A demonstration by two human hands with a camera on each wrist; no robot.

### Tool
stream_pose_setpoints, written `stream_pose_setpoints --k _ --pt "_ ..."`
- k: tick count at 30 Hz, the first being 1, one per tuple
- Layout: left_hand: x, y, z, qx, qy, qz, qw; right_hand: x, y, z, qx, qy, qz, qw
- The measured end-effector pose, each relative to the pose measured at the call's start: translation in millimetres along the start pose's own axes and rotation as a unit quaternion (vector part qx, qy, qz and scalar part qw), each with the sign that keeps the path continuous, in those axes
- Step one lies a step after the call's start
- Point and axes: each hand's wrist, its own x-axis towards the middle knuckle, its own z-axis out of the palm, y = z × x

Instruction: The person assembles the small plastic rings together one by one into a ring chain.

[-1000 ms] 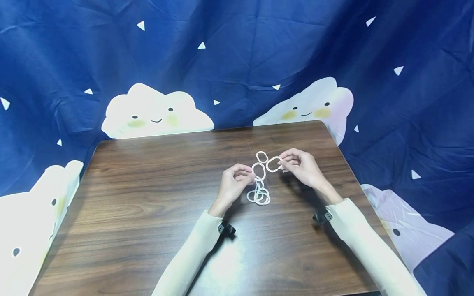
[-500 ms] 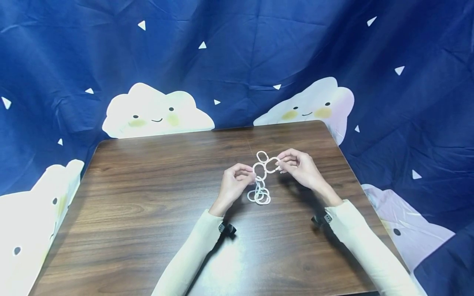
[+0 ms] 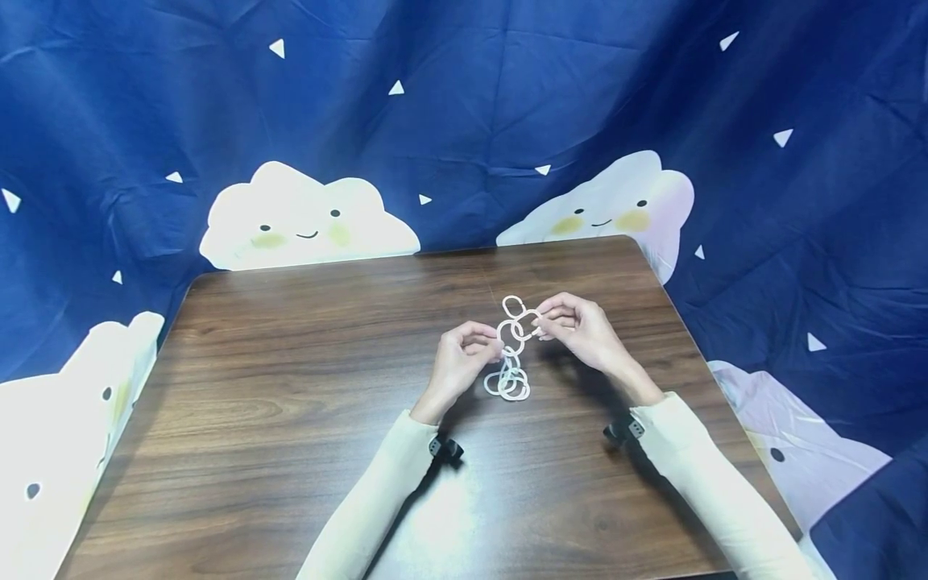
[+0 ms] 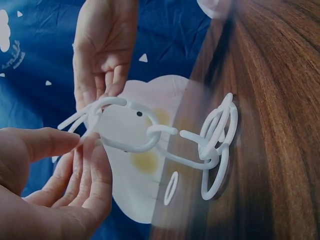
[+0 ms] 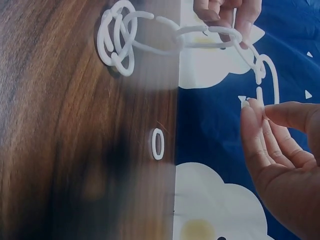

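Note:
Thumb and fingers of my left hand pinch the upper white plastic C-shaped link of a short chain. Below that hand the chain runs down to several links bunched on the table. My right hand pinches a separate-looking white link, whose gap shows just above the fingertips in the right wrist view. This link crosses the upper chain link and appears hooked through it. Beyond the hands, one loose white link lies flat on the wood.
The brown wooden table has its far edge against a blue curtain printed with white clouds. Small black cameras are strapped at both wrists, and both sleeves are pale.
My right hand has moved left with its link, which now overlaps the upper link of the chain. My left hand has hardly moved, and the loose link stays put.

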Motion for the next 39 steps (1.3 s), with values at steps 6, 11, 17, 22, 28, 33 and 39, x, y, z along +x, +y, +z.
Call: stream_pose_setpoints --k 6,11,17,22,28,33,39 --pt "-0.9 -0.1 -0.5 0.002 0.003 -0.006 1.0000 0.4 4 6 0.007 -0.003 -0.004 1.0000" --pt "-1.0 -0.7 -1.2 -0.001 0.000 -0.004 1.0000 1.0 5 9 0.007 -0.005 -0.005 1.0000" --pt "-1.4 -0.8 -1.0 0.004 0.001 -0.006 1.0000 2.6 3 12 0.007 -0.009 0.004 0.9999" --pt "-1.7 -1.3 -1.1 0.001 0.000 -0.004 1.0000 3.1 4 14 0.012 -0.007 0.003 0.9999" --pt "-1.5 -2.3 -1.7 0.003 0.001 -0.002 1.0000 2.9 4 15 0.022 -0.008 0.002 0.9997" --pt "-1.7 -2.8 -2.6 0.000 0.002 -0.001 1.0000 3.4 5 17 0.028 -0.010 0.008 0.9995" --pt "-1.9 -3.1 -3.6 0.002 0.002 0.005 1.0000 4.5 9 20 0.039 -0.007 0.012 0.9992"
